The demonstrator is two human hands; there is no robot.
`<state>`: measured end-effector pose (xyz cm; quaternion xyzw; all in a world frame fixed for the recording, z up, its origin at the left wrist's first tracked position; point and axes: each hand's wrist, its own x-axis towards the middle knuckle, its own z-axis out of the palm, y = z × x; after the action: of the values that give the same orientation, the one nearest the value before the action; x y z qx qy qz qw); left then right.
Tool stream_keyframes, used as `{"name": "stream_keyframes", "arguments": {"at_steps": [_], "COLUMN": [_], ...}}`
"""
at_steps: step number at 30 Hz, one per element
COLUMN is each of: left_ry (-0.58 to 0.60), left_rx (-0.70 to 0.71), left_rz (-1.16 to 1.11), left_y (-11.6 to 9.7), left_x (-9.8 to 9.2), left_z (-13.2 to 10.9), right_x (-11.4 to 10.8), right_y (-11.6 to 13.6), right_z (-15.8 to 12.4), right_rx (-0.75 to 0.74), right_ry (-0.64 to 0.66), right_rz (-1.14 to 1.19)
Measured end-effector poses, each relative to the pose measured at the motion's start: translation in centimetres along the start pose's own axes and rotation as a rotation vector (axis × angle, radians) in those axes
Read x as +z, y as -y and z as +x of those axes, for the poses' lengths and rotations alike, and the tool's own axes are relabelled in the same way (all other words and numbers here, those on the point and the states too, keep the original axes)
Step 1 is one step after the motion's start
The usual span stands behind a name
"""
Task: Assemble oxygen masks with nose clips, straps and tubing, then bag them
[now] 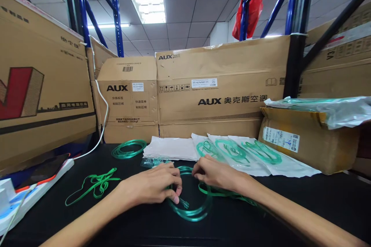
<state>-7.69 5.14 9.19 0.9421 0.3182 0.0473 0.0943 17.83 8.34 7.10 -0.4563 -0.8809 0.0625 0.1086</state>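
A coil of clear green tubing (193, 214) rests on the black table between my hands. My left hand (162, 183) is closed on the coil's left side, and a clear connector end (184, 203) sticks out by its thumb. On the coil's upper right side, my right hand (213, 171) has its fingers pinched together at the tubing; the fingertips are partly hidden. Green straps (223, 193) lie beneath and beside my right forearm. Another bundle of green strap (100, 183) lies left of my left hand.
Behind are a second green coil (129, 149), white pouches (172, 148), bagged tubing (234, 152) and a small clear packet (153, 162). An open carton (315, 139) stands right. A power strip (43, 189) and phone (43, 170) lie left.
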Motion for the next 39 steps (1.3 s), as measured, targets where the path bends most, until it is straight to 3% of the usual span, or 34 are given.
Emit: {"name": "stream_keyframes", "arguments": {"at_steps": [7, 11, 16, 19, 22, 25, 28, 30, 35, 39], "left_ry": [-0.185, -0.237, -0.259, -0.279, -0.306, -0.348, -0.372, -0.378, -0.374, -0.377], "left_rx": [-0.133, -0.160, -0.155, -0.167, -0.156, -0.142, -0.148, -0.152, -0.160, -0.165], "left_rz": [-0.115, -0.208, -0.232, -0.244, -0.249, -0.268, -0.294, -0.304, -0.313, -0.319], "left_y": [-2.2, -3.1, -3.1, -3.1, -3.1, -3.0, -2.9, -2.8, -3.0, -3.2], "left_x": [2.7, 4.0, 4.3, 4.5, 4.8, 5.2, 5.5, 5.6, 5.7, 5.8], "left_z": [-3.6, -4.5, -4.5, -4.5, -4.5, -4.4, -4.4, -4.3, -4.0, -3.7], "right_x": [0.1, -1.5, -3.0, -1.9, -0.3, 0.1, -1.2, -2.6, -5.7, -6.2], "right_y": [0.8, 1.1, -0.6, -2.1, -3.2, -4.1, -4.8, -4.7, -3.3, -2.7], "right_z": [-0.8, -2.2, -8.4, -11.8, -13.5, -14.0, -14.3, -14.4, -13.2, -11.9], "right_rx": [-0.047, -0.018, 0.173, 0.366, 0.467, 0.594, 0.671, 0.635, 0.509, 0.486], "right_ry": [-0.032, -0.123, -0.368, -0.487, -0.495, -0.580, -0.845, -0.984, -1.027, -1.091], "right_rz": [0.055, 0.087, 0.110, 0.263, 0.403, 0.547, 0.725, 0.924, 1.236, 1.375]}}
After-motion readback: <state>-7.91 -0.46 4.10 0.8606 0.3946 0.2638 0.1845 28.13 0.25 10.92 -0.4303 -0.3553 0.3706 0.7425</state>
